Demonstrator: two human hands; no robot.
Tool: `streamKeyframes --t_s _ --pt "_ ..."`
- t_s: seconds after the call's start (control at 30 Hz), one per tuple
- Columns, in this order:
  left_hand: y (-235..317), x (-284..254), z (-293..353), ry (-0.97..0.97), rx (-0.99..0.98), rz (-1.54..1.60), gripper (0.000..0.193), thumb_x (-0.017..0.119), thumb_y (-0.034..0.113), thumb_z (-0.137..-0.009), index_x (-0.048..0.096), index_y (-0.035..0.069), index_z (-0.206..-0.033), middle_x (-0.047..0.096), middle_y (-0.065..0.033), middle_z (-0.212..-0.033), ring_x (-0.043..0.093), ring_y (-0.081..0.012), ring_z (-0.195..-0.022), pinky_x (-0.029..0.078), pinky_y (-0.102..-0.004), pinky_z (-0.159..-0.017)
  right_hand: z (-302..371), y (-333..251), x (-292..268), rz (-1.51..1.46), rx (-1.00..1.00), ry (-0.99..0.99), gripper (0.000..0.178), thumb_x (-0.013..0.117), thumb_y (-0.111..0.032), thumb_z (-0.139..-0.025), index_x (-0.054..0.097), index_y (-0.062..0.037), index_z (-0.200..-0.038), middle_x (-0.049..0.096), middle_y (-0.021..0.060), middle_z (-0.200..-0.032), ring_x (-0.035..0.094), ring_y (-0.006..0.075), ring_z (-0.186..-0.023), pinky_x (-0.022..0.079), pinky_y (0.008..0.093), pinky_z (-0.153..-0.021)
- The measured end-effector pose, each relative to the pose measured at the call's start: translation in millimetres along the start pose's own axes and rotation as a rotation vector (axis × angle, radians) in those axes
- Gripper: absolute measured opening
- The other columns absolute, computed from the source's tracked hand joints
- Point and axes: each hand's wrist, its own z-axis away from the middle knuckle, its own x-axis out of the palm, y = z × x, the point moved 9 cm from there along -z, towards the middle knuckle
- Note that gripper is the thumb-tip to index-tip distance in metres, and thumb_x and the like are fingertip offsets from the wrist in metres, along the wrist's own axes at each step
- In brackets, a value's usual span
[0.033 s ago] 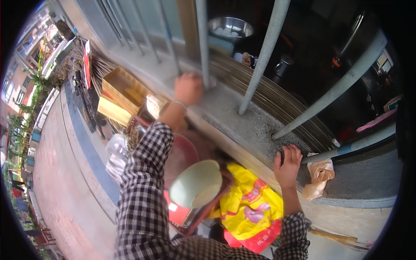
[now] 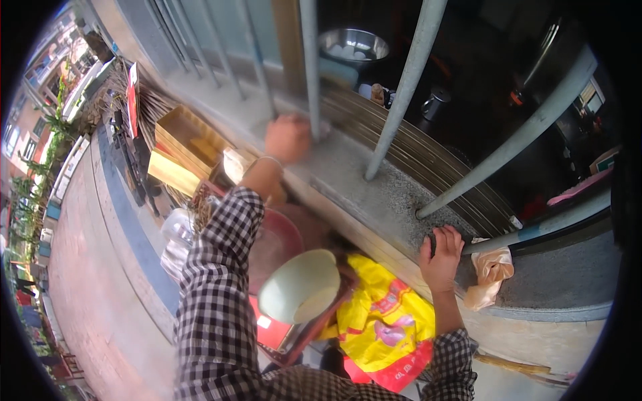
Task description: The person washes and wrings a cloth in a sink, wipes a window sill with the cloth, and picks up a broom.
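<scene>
My left hand (image 2: 289, 138), blurred, is closed and pressed on the grey concrete window sill (image 2: 341, 174), beside the foot of a metal bar (image 2: 309, 73). A pinkish patch shows next to that bar; whatever the fingers hold is hidden. Farther right, my right hand (image 2: 441, 257) rests on the sill edge with its fingers bent over the surface and the thumb apart. A dark spot lies between thumb and forefinger, too unclear to name. Just right of this hand, a crumpled peach-coloured cloth (image 2: 493, 271) hangs over the sill edge.
Below the sill stand a pale green bowl (image 2: 301, 284), a pink basin (image 2: 281, 234) and a yellow-and-red plastic bag (image 2: 384, 314). A yellow box (image 2: 190, 137) lies at the left. Behind the bars are a steel bowl (image 2: 354, 48) with white items and a metal mug (image 2: 435, 105).
</scene>
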Motion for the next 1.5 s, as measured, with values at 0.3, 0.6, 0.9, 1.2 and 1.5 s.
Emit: streamKeyframes --t_s 0.3,0.6,0.9,1.2,1.5 --pt "-18.8 6.9 -13.5 -0.243 -0.392 -0.1 0.027 0.056 0.022 -0.083 0.067 0.02 -0.108 0.06 -0.007 -0.113 0.057 -0.0267 -0.106 0.043 -0.0459 -0.09 -6.4 -0.8 -6.7 -0.021 0.01 0.052 0.024 0.062 -0.014 -0.079 0.058 -0.0008 -0.099 0.059 0.0153 -0.102 0.052 0.0335 -0.109 0.04 0.0498 -0.089" --pt "-24.8 -20.2 0.6 -0.165 -0.412 -0.044 0.032 0.06 0.023 -0.077 0.066 0.021 -0.108 0.059 -0.004 -0.115 0.054 -0.0271 -0.11 0.04 -0.0538 -0.089 2.6 6.5 -5.7 -0.063 0.033 0.041 0.024 0.064 -0.015 -0.077 0.06 -0.0021 -0.098 0.059 0.0141 -0.101 0.052 0.0323 -0.108 0.04 0.0498 -0.089" --pt "8.9 -12.9 34.6 -0.011 -0.204 -0.156 0.022 0.064 0.03 -0.077 0.069 0.024 -0.098 0.06 -0.003 -0.117 0.058 -0.0283 -0.102 0.043 -0.055 -0.079 -1.8 3.5 -6.6 -0.083 0.055 0.03 0.025 0.063 -0.017 -0.078 0.06 -0.0013 -0.098 0.06 0.0151 -0.104 0.052 0.0338 -0.109 0.039 0.0513 -0.093" --pt "-110.6 -47.1 15.0 -0.078 -0.585 -0.199 0.025 0.057 0.028 -0.085 0.069 0.015 -0.102 0.065 -0.0169 -0.097 0.062 -0.0339 -0.094 0.05 -0.0429 -0.079 0.1 2.7 -5.3 -0.063 0.044 -0.01 0.028 0.063 -0.015 -0.077 0.058 -0.0014 -0.101 0.058 0.0162 -0.106 0.05 0.0352 -0.111 0.038 0.0533 -0.091" --pt "-173.0 30.2 -17.1 -0.292 -0.43 -0.022 0.028 0.052 0.016 -0.081 0.07 0.016 -0.103 0.064 -0.0105 -0.111 0.06 -0.0313 -0.104 0.048 -0.0396 -0.085 -6.4 -10.9 -6.5 -0.015 -0.002 -0.025 0.026 0.062 -0.007 -0.076 0.057 0.0017 -0.1 0.057 0.0172 -0.104 0.051 0.0369 -0.107 0.038 0.0495 -0.091"
